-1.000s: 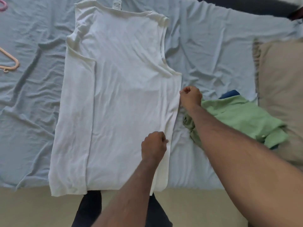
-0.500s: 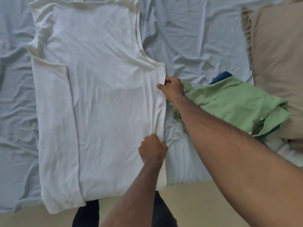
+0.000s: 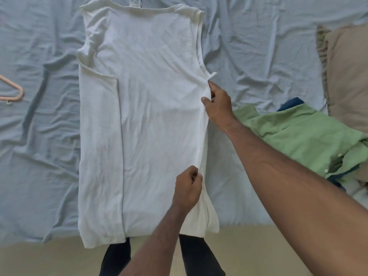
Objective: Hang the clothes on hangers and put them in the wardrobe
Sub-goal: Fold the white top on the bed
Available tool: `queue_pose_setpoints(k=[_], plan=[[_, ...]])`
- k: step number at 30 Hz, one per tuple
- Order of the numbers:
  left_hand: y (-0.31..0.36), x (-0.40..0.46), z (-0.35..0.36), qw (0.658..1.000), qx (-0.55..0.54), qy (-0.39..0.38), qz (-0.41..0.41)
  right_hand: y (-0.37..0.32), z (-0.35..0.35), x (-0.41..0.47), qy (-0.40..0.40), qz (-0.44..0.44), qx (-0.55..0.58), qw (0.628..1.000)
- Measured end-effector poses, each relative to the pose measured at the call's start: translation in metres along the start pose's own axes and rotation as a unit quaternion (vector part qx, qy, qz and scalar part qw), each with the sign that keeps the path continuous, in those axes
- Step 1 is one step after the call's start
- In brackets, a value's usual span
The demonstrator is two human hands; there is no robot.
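A white sleeveless top (image 3: 151, 108) lies flat on the bed, neck away from me, its left side folded inward. My right hand (image 3: 218, 102) pinches the top's right edge just below the armhole and lifts it a little. Lower down, my left hand (image 3: 188, 186) pinches the same right edge near the hem. A pink hanger (image 3: 14, 90) lies on the sheet at the far left, partly cut off by the frame. A crumpled green shirt (image 3: 302, 136) sits to the right, under my right forearm, with a blue garment (image 3: 292, 102) peeking out behind it.
The wrinkled light-blue bed sheet (image 3: 258, 48) covers the bed. A beige pillow (image 3: 348, 76) lies at the right edge. The bed's front edge runs along the bottom, with my dark trousers (image 3: 115, 257) and a yellowish floor below it.
Both hands have taken hold of the top's right edge and raised it slightly, drawing it inward. The view shifted, bringing the pink hanger back into sight at the left.
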State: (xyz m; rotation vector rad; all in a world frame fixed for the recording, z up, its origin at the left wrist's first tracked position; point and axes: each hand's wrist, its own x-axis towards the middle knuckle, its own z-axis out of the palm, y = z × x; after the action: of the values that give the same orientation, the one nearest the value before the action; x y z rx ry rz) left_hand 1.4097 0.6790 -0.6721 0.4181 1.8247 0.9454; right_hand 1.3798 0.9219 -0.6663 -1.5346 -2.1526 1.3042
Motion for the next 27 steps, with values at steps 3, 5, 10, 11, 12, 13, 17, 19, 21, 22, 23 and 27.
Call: queue_pose_setpoints(k=[3, 5, 10, 11, 12, 13, 17, 19, 21, 22, 23, 27], plan=[[-0.01, -0.001, -0.043, 0.99, -0.131, 0.0, -0.05, -0.036, 0.043, -0.002, -0.014, -0.009, -0.07, 0.997], [-0.021, 0.0, -0.071, 0.975, -0.193, 0.02, -0.105, -0.057, 0.077, -0.002, -0.043, -0.022, -0.117, 0.992], [-0.052, 0.008, -0.118, 0.948, -0.224, 0.031, -0.223, -0.072, 0.132, -0.032, -0.155, -0.005, -0.129, 0.98], [-0.054, 0.009, -0.121, 0.946, -0.223, 0.029, -0.232, -0.069, 0.134, -0.048, -0.138, 0.004, -0.112, 0.984], [-0.056, 0.009, -0.123, 0.946, -0.221, 0.026, -0.235, -0.063, 0.134, -0.068, -0.119, 0.008, -0.099, 0.988], [-0.055, 0.009, -0.124, 0.946, -0.222, 0.025, -0.235, -0.055, 0.131, -0.091, -0.104, 0.008, -0.097, 0.99], [-0.052, 0.007, -0.122, 0.948, -0.222, 0.035, -0.223, -0.003, 0.111, -0.191, -0.116, 0.009, -0.165, 0.979], [-0.051, 0.007, -0.121, 0.951, -0.211, 0.039, -0.222, 0.024, 0.099, -0.231, -0.158, 0.014, -0.218, 0.963], [-0.051, 0.007, -0.12, 0.956, -0.192, 0.039, -0.22, 0.043, 0.093, -0.257, -0.187, 0.003, -0.266, 0.946], [-0.051, 0.007, -0.12, 0.958, -0.183, 0.041, -0.219, 0.049, 0.093, -0.265, -0.193, -0.008, -0.278, 0.941], [-0.052, 0.006, -0.12, 0.959, -0.179, 0.043, -0.217, 0.051, 0.095, -0.272, -0.196, -0.024, -0.278, 0.94], [-0.057, -0.007, -0.12, 0.971, -0.154, 0.014, -0.182, 0.042, 0.107, -0.301, -0.2, -0.101, -0.282, 0.933]])
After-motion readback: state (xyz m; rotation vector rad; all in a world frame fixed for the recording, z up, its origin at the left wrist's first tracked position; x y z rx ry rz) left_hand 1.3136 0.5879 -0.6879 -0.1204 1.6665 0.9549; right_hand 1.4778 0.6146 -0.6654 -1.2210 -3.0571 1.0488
